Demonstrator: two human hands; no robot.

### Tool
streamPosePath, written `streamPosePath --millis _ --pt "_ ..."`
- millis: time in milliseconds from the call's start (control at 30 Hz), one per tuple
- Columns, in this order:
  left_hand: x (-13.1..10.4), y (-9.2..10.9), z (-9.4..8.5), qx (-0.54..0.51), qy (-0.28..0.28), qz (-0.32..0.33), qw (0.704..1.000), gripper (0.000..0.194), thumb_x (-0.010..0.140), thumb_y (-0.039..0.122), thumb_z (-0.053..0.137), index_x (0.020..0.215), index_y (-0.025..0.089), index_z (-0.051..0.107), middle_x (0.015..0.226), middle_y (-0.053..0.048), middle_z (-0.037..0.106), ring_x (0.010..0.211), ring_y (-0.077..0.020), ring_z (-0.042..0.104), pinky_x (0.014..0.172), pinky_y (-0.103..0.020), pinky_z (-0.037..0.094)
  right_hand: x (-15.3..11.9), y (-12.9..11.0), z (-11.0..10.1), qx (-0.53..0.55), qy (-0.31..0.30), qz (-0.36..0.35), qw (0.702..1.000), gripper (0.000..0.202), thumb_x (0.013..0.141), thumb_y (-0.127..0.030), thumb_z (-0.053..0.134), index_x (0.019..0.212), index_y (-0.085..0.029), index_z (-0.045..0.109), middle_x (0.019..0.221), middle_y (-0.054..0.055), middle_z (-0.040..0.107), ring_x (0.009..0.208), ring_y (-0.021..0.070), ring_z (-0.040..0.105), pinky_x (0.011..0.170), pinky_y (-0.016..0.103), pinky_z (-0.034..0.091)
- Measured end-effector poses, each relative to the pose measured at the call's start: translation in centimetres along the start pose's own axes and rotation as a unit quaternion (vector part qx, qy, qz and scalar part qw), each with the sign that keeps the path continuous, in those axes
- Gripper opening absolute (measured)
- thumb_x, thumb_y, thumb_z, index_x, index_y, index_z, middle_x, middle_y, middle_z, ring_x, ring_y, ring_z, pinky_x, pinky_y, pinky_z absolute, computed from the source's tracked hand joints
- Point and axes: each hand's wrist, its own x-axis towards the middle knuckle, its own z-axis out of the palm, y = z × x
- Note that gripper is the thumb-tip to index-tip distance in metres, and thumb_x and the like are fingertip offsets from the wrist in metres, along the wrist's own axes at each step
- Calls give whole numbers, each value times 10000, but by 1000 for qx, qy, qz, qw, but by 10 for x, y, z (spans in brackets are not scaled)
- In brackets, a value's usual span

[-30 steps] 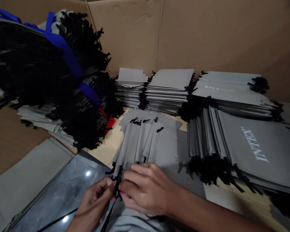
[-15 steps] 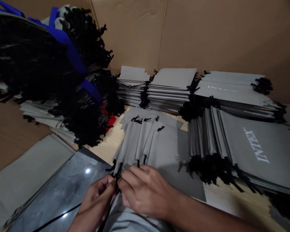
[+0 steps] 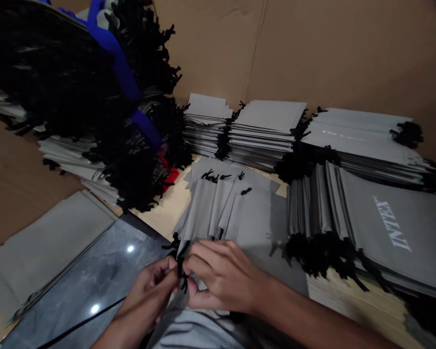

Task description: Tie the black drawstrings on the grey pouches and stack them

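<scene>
Low in the middle, my left hand (image 3: pixel 150 291) pinches a black cord (image 3: pixel 180 271) at the lower left corner of a small grey bag (image 3: pixel 199 208). Close on its right, my right hand (image 3: pixel 218 276) has its fingers bent around the same spot, thumb and forefinger at the cord; whether they grip it is hard to see. Several grey bags lie overlapped beyond my hands, with black knotted cord ends (image 3: pixel 246 191) at their far edges. Grey fabric (image 3: pixel 192 329) shows below my hands.
Stacked grey bags (image 3: pixel 396 232) marked INTEX stand at the right. More stacks (image 3: pixel 269 116) line the cardboard wall (image 3: pixel 334 53). At the upper left is a big bundle with black cords and a blue strap (image 3: pixel 121 63). Flat grey pieces (image 3: pixel 54 242) lie at the left.
My right hand's thumb and forefinger have parted more, and a knotted cord end now shows between my hands. The view has shifted slightly, so the stacks appear farther right.
</scene>
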Motion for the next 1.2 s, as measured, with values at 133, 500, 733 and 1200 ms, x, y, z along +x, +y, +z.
streamPosePath --millis 133,500,733,1200 --pt "1 6 1 13 -3 -6 1000 593 751 788 721 685 250 482 447 141 351 332 -38 209 338 -159 150 -1 -1 0 2 -18 6 1000 70 855 -205 617 919 -227 635 833 -25 646 754 169 614 569 341 372" --pt "-19 25 2 1 12 24 1000 440 858 628 741 735 214 661 420 122 375 353 -52 231 337 -129 246 0 2 -3 67 9 26 997 147 794 -184 574 925 -235 618 821 -22 629 714 161 585 564 312 389" --pt "-19 23 -12 60 6 58 996 346 807 500 822 839 157 845 441 35 574 359 -74 396 371 -142 358 0 5 -5 91 16 7 996 169 817 -171 576 971 -230 613 835 -19 640 725 158 622 563 297 419" --pt "-11 15 -17 93 -44 140 985 194 836 357 795 730 200 835 501 12 616 408 -113 510 342 -146 348 0 1 -3 108 40 19 993 183 784 -189 580 959 -240 587 814 -25 623 681 149 592 558 290 417"
